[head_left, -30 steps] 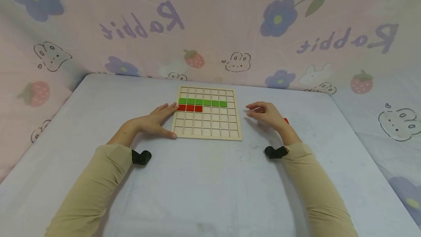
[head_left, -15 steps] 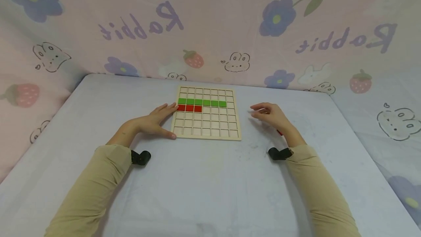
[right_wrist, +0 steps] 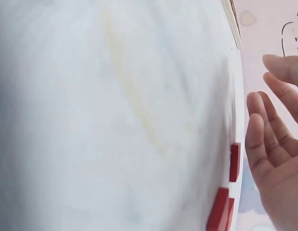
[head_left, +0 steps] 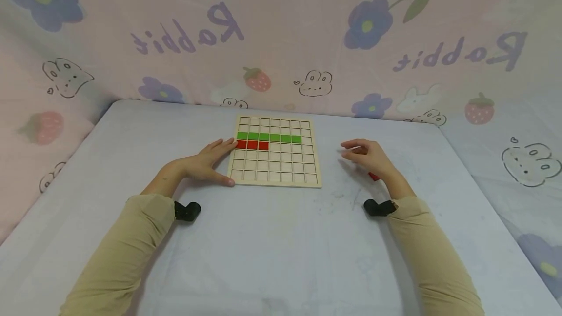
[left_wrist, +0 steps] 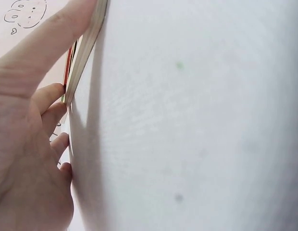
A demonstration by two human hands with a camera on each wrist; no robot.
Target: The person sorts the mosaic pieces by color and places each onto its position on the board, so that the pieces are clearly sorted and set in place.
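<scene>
A wooden grid board (head_left: 318, 169) lies on the table, its squares outlined by thin strips. One row of it holds several green tiles (head_left: 275, 138), and the row just nearer holds three red tiles (head_left: 252, 145) at the left end. My left hand (head_left: 199, 165) rests at the board's left edge, fingers spread, thumb at the near corner. To the right of the board hovers my right hand (head_left: 369, 155), its fingers loosely bent with nothing between them. Below it in the right wrist view lie loose red tiles (right_wrist: 218, 209); in the head view the hand partly hides them.
A white cloth covers the table (head_left: 281, 243). Behind it hangs a pink curtain (head_left: 281, 28) printed with rabbits, flowers and strawberries. A black wrist camera (head_left: 188, 211) sits at the left cuff, and a second camera (head_left: 378, 207) at the right cuff.
My right hand has drawn away from the board, rightward and slightly nearer, over the loose red tiles. The left hand and the tiles on the board stay as they were.
</scene>
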